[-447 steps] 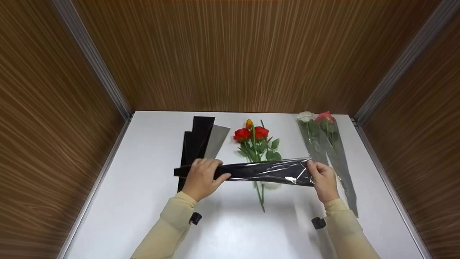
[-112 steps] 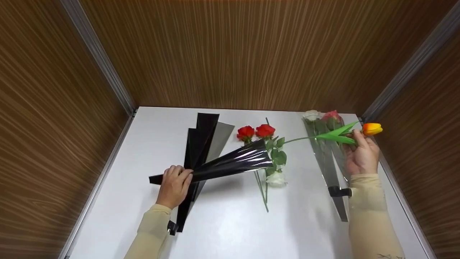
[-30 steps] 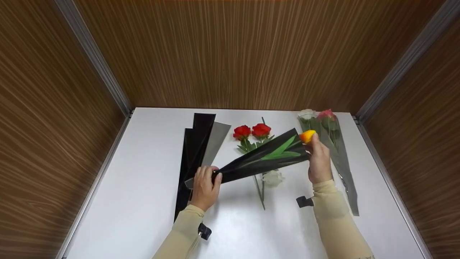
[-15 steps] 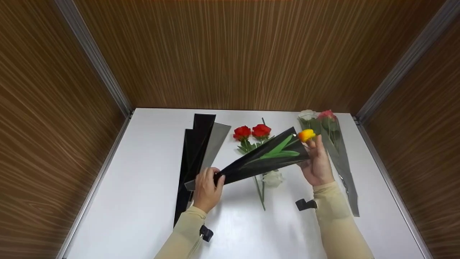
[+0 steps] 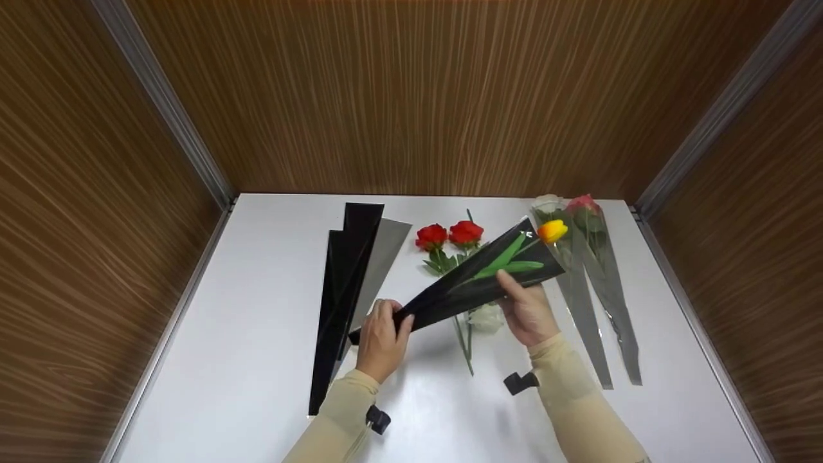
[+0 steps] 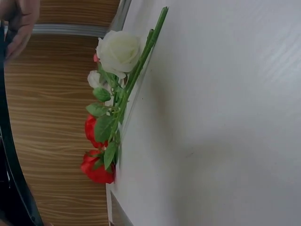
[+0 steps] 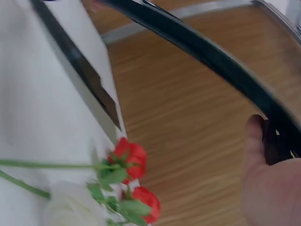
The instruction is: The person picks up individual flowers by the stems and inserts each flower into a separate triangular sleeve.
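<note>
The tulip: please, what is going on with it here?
A person's left hand has its fingers round the black sleeve near its narrow end; the right hand holds it nearer the open end. The tulip is inside, with its flower beyond the rim. On the table lie two red roses, a white rose and two wrapped flowers.

Left-hand grip (image 5: 380, 341) around narrow end of black flower sleeve (image 5: 453, 292); right-hand grip (image 5: 528, 314) pinches lower edge. Orange-yellow tulip (image 5: 552, 231) inside, bloom beyond wide end. On surface (image 5: 244, 321): flat sleeves (image 5: 353, 270) left, red roses (image 5: 465, 233) centre, wrapped roses (image 5: 593, 239) right.
</note>
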Motion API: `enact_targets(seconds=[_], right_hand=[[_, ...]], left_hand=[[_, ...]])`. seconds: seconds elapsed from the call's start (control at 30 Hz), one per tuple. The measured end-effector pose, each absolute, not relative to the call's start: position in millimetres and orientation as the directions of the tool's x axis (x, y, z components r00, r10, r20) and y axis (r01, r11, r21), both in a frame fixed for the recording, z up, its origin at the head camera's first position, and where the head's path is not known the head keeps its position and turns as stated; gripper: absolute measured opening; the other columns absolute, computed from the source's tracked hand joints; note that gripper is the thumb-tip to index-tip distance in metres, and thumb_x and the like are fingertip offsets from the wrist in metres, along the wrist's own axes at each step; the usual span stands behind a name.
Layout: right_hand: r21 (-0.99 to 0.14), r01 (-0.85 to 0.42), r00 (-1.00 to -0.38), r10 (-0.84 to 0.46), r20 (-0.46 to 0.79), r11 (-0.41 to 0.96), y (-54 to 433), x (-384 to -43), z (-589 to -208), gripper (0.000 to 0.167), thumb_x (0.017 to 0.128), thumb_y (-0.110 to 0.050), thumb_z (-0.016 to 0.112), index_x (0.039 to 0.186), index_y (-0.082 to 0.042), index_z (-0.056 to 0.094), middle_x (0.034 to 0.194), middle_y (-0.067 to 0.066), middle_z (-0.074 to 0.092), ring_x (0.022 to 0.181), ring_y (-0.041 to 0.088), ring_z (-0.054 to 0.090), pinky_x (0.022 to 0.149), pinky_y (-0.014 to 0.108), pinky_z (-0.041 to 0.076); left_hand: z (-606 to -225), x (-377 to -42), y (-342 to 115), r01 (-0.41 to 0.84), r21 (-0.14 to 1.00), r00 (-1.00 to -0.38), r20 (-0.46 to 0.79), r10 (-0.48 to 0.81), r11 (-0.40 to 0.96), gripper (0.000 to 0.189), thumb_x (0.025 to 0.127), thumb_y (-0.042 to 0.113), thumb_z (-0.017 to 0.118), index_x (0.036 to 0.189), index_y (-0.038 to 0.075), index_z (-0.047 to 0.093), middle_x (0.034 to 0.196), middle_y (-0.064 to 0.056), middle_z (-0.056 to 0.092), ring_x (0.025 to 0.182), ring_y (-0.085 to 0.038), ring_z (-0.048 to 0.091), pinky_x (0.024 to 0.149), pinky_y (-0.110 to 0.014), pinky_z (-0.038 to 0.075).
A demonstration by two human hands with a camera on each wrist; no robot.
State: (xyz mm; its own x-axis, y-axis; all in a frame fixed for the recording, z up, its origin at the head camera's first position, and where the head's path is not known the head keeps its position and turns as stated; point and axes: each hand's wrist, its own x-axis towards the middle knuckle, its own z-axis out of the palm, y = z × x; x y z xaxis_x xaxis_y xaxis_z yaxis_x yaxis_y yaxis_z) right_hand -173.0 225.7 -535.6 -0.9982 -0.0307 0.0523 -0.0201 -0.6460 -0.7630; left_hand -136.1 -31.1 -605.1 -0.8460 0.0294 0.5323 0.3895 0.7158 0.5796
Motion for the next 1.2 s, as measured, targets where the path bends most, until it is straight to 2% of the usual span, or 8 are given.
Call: enact_targets(seconds=[0.13,0.3,0.43,0.53,0.63,0.93,1.07,1.2], right_hand=[[-0.793,-0.046,-0.999,0.033,0.032,-0.608,215.4,-174.2,-538.0,0.046,0.088,0.006,0.064,0.129,-0.008,0.047,0.111,0.005,0.063,0.099,0.017,0.063,0.093,0.034,0.047],[-0.796,-0.101,-0.995,0.044,0.092,-0.597,218.1,-175.9,-534.3,0.045,0.088,0.01,0.062,0.127,-0.006,0.048,0.112,0.005,0.062,0.1,0.017,0.061,0.093,0.032,0.047],[-0.796,-0.125,-0.991,0.032,0.132,-0.592,221.4,-175.2,-528.5,0.042,0.087,0.012,0.061,0.125,-0.003,0.049,0.112,0.007,0.062,0.101,0.019,0.061,0.094,0.033,0.047],[-0.787,-0.151,-0.988,0.058,0.145,-0.598,222.7,-175.1,-524.4,0.038,0.087,0.014,0.06,0.12,-0.001,0.05,0.108,0.008,0.063,0.097,0.019,0.062,0.091,0.032,0.048],[-0.778,-0.181,-0.983,0.089,0.16,-0.602,226.5,-175.6,-521.3,0.036,0.087,0.015,0.059,0.118,-0.001,0.051,0.103,0.007,0.063,0.093,0.018,0.061,0.087,0.031,0.049],[-0.746,-0.247,-0.969,0.155,0.193,-0.618,241.4,-178.0,-511.7,0.035,0.089,0.013,0.057,0.12,0.003,0.048,0.106,0.01,0.061,0.095,0.02,0.061,0.087,0.031,0.05],[-0.719,-0.282,-0.959,0.186,0.212,-0.635,247.7,-179.8,-508.8,0.038,0.089,0.015,0.056,0.124,0.003,0.046,0.108,0.011,0.059,0.098,0.021,0.059,0.087,0.032,0.049],[-0.688,-0.309,-0.951,0.203,0.234,-0.656,252.2,-180.8,-507.6,0.043,0.088,0.017,0.056,0.127,0.002,0.042,0.11,0.012,0.058,0.099,0.022,0.059,0.087,0.032,0.049]], left_hand=[[-602.8,-133.2,-30.1,0.391,0.588,-0.862,0.503,0.059,0.708,0.03,0.095,0.034,0.06,0.105,0.007,0.054,0.095,-0.004,0.054,0.083,-0.021,0.055,0.078,-0.039,0.046],[-599.5,-130.5,-31.5,0.411,0.61,-0.88,0.46,0.12,0.678,0.032,0.099,0.034,0.054,0.112,0.005,0.059,0.101,-0.006,0.06,0.089,-0.021,0.06,0.081,-0.041,0.047],[-598.0,-131.1,-32.5,0.421,0.656,-0.899,0.395,0.19,0.627,0.029,0.099,0.037,0.053,0.101,0.009,0.062,0.09,-0.001,0.061,0.081,-0.016,0.059,0.074,-0.035,0.048],[-598.7,-132.1,-33.1,0.43,0.7,-0.902,0.362,0.237,0.57,0.029,0.097,0.04,0.056,0.091,0.012,0.061,0.079,0.004,0.059,0.07,-0.011,0.053,0.065,-0.029,0.046],[-600.6,-133.3,-34.0,0.444,0.735,-0.896,0.351,0.272,0.513,0.029,0.095,0.041,0.059,0.087,0.013,0.062,0.074,0.006,0.06,0.065,-0.008,0.051,0.061,-0.025,0.043],[-602.5,-132.6,-38.5,0.487,0.774,-0.871,0.396,0.291,0.405,0.026,0.094,0.033,0.062,0.083,0.011,0.067,0.073,0.006,0.065,0.065,-0.006,0.055,0.061,-0.025,0.047],[-604.8,-132.8,-40.7,0.525,0.764,-0.851,0.453,0.266,0.375,0.022,0.097,0.024,0.059,0.083,0.011,0.069,0.078,0.005,0.068,0.07,-0.007,0.061,0.066,-0.027,0.051],[-606.1,-134.5,-41.0,0.563,0.734,-0.825,0.525,0.21,0.379,0.02,0.096,0.02,0.06,0.079,0.012,0.067,0.073,0.006,0.066,0.066,-0.005,0.059,0.062,-0.025,0.049]])
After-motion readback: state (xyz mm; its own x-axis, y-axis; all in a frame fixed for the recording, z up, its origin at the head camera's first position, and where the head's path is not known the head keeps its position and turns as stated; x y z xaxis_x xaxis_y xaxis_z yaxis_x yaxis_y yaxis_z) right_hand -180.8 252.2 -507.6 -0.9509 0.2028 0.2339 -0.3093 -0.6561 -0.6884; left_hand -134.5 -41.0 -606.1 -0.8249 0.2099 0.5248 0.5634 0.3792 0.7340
